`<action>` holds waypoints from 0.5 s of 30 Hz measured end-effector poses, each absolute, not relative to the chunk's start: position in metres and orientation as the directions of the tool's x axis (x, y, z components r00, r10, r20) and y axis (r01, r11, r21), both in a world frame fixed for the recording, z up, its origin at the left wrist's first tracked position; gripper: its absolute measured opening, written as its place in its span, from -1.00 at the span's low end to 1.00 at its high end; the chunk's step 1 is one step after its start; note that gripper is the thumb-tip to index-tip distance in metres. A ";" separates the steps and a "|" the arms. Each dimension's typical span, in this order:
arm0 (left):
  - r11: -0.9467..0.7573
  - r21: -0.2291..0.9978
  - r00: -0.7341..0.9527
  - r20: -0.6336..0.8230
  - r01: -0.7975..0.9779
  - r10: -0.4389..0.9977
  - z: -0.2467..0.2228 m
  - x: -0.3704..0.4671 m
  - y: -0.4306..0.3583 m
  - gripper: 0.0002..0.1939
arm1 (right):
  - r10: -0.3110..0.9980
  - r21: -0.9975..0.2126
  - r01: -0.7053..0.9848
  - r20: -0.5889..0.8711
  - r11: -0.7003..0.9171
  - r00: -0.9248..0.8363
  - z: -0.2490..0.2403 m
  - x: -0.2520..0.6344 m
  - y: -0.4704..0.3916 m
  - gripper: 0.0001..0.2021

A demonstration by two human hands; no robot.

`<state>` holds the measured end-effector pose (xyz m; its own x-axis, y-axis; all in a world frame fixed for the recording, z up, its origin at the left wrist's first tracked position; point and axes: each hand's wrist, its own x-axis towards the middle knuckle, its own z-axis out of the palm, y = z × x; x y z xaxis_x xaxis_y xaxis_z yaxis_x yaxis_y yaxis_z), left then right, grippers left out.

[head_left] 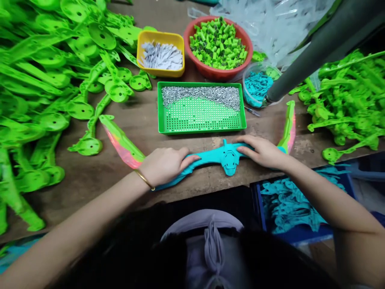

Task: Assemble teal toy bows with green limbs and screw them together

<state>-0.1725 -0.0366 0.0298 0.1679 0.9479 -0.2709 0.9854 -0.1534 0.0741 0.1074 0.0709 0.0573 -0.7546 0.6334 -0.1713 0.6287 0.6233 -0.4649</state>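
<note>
A blue plastic bow-shaped piece [207,157] lies across the table's near edge, with a raised fitting at its middle. Green and pink curved arms stick out at both of its ends, the left one [122,140] and the right one [289,128]. Around the piece's left part my left hand [167,163] is closed, a gold bangle on its wrist. My right hand [261,151] grips the piece just right of the central fitting, its fingers over the top.
Beyond the piece sits a green perforated tray [202,131] of small metal parts. Behind it stand a yellow container [161,73], a red bowl [218,72] and a clear tub [259,103]. Green parts pile up left and right. A grey pole [313,52] slants in; a blue crate [300,239] sits below right.
</note>
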 end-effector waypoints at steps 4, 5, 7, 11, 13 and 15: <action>-0.170 0.129 0.192 -0.186 0.977 0.964 0.029 -0.159 -0.036 -0.34 | 0.651 -0.471 0.629 -0.142 0.618 -0.746 0.058 0.121 0.078 -0.58; -0.195 0.156 0.219 -0.153 0.968 0.964 0.028 -0.155 -0.036 -0.35 | 0.636 -0.473 0.616 -0.142 0.630 -0.759 0.058 0.123 0.080 -0.60; -0.240 0.202 0.265 -0.106 0.950 0.958 0.026 -0.149 -0.034 -0.35 | 0.596 -0.485 0.588 -0.159 0.647 -0.787 0.055 0.127 0.084 -0.63; -0.194 0.242 0.222 -0.093 0.951 0.971 0.021 -0.141 -0.033 -0.39 | 0.577 -0.460 0.588 -0.182 0.665 -0.796 0.058 0.130 0.086 -0.62; -0.118 0.273 0.148 -0.090 0.955 0.985 0.020 -0.136 -0.032 -0.44 | 0.598 -0.447 0.575 -0.107 0.685 -0.794 0.070 0.129 0.090 -0.62; -0.083 0.357 0.106 -0.047 0.931 0.993 0.019 -0.133 -0.032 -0.50 | 0.597 -0.480 0.518 0.016 0.708 -0.802 0.090 0.124 0.098 -0.61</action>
